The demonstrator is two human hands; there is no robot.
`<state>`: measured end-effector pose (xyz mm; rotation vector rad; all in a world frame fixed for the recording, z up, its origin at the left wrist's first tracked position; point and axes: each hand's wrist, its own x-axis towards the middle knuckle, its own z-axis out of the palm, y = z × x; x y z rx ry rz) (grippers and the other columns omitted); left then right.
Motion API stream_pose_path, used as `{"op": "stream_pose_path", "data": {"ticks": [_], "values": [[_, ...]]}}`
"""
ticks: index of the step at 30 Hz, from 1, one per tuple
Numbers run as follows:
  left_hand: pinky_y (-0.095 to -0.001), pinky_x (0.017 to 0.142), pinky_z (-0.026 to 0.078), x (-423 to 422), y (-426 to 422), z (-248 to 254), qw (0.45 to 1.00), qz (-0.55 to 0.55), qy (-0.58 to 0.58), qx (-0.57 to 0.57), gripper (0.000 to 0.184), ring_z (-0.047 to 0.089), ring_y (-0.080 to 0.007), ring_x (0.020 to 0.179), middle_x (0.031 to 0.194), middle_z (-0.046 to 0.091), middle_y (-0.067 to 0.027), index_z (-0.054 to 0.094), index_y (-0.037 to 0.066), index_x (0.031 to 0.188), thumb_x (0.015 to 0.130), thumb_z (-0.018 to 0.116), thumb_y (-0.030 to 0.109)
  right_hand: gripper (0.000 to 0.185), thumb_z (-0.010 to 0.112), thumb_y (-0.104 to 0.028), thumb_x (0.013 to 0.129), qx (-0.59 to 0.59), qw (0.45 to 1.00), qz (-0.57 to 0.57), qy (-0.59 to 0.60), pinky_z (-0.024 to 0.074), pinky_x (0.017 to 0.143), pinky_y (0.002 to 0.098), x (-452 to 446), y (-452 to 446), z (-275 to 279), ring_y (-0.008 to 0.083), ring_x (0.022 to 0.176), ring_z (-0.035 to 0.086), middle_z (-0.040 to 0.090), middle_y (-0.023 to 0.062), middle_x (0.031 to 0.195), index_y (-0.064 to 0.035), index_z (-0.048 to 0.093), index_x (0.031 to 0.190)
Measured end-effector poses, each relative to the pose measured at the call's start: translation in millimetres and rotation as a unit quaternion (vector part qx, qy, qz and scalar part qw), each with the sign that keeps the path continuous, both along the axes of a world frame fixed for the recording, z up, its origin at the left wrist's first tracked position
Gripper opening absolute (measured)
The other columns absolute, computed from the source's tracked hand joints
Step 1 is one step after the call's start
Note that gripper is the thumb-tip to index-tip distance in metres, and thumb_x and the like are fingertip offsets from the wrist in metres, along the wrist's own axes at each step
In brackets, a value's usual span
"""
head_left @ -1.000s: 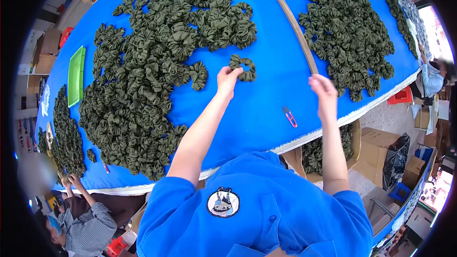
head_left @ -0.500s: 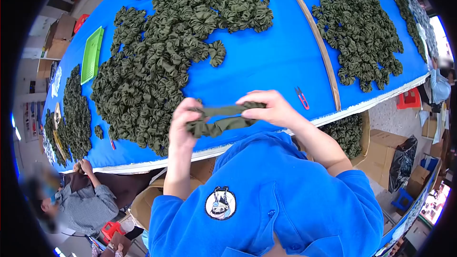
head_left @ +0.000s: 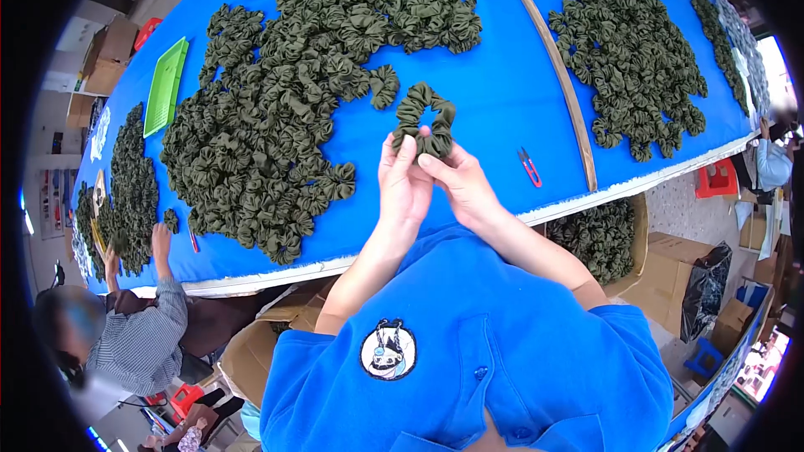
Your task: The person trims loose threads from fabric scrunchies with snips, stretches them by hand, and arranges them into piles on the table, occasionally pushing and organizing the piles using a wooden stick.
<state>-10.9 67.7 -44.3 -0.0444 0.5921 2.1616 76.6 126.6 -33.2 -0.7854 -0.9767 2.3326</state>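
A dark green fabric scrunchie [head_left: 441, 127] is held up over the blue table, its ring relaxed and gathered with a gap in the middle. My left hand [head_left: 405, 174] pinches its lower left edge between thumb and fingers. On the lower right edge my right hand [head_left: 459, 177] does the same, close beside the left. To the left lies a large heap of matching scrunchies [head_left: 260, 134], and a single scrunchie [head_left: 384, 86] sits at that heap's right edge. Thread snips [head_left: 529, 167] with red handles rest right of my hands.
A wooden strip [head_left: 557, 67] divides the blue tabletop [head_left: 494, 92] from another scrunchie heap [head_left: 628, 59]. A green tray [head_left: 167, 88] stands at far left. Below the table edge is a cardboard box of scrunchies [head_left: 599, 238]. A co-worker [head_left: 138, 331] reaches onto the table at lower left.
The scrunchie went from stretched sideways between my hands to a relaxed ring. My hands came together and the ring moved up and away from me. The co-worker's hands moved apart onto the table.
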Motion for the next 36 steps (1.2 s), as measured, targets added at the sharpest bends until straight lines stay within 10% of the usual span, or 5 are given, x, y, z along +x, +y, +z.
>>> {"op": "stream_pose_path", "data": {"ticks": [13, 21, 25, 29, 36], "values": [[-0.0286, 0.075, 0.048, -48, 5, -47, 0.959, -0.224, 0.125, -0.121, 0.035, 0.058, -0.0169, 0.084, 0.095, 0.055, -0.0078, 0.047, 0.007, 0.116, 0.085, 0.062, 0.008, 0.018, 0.062, -0.005, 0.084, 0.063, 0.994, -0.086, -0.029, 0.0496, 0.073, 0.0267, 27, 80, -1, 0.0155, 0.076, 0.059, 0.062, 0.0080, 0.084, -0.0016, 0.059, 0.101], [-0.0391, 0.075, 0.050, -138, 110, -154, 0.430, -0.059, 0.657, -0.616, 0.047, 0.060, -0.0346, 0.083, 0.097, 0.058, -0.0158, 0.051, -0.001, 0.111, 0.076, 0.068, 0.025, 0.033, 0.065, -0.011, 0.083, 0.454, 0.761, -0.343, -0.311, 0.0442, 0.083, 0.0264, 119, 259, 12, 0.0194, 0.090, 0.057, 0.060, 0.0131, 0.103, 0.0042, 0.053, 0.110], [-0.0354, 0.075, 0.050, -147, 104, -119, 0.524, -0.166, 0.555, -0.625, 0.036, 0.062, -0.0294, 0.082, 0.096, 0.062, -0.0142, 0.056, -0.001, 0.106, 0.076, 0.066, 0.017, 0.039, 0.063, -0.015, 0.085, 0.384, 0.787, -0.322, -0.359, 0.0433, 0.093, 0.0298, 128, 248, -8, 0.0225, 0.103, 0.056, 0.058, 0.0155, 0.116, 0.0041, 0.054, 0.117], [-0.0295, 0.073, 0.049, -115, 63, -70, 0.953, -0.170, 0.163, -0.189, 0.028, 0.063, -0.0224, 0.080, 0.094, 0.065, -0.0119, 0.059, 0.001, 0.104, 0.077, 0.064, 0.008, 0.025, 0.061, -0.009, 0.085, 0.359, 0.864, -0.105, -0.337, 0.0454, 0.087, 0.0264, 74, 176, -19, 0.0179, 0.095, 0.060, 0.064, 0.0110, 0.104, -0.0013, 0.062, 0.108], [-0.0246, 0.073, 0.048, -53, 8, -1, 0.933, -0.238, 0.225, -0.146, 0.028, 0.061, -0.0152, 0.078, 0.090, 0.063, -0.0092, 0.057, 0.002, 0.107, 0.080, 0.063, 0.005, 0.042, 0.062, -0.004, 0.077, 0.348, 0.917, 0.151, -0.124, 0.0463, 0.074, 0.0233, -23, 76, 3, 0.0151, 0.081, 0.059, 0.065, 0.0073, 0.099, -0.0030, 0.057, 0.119]]}}
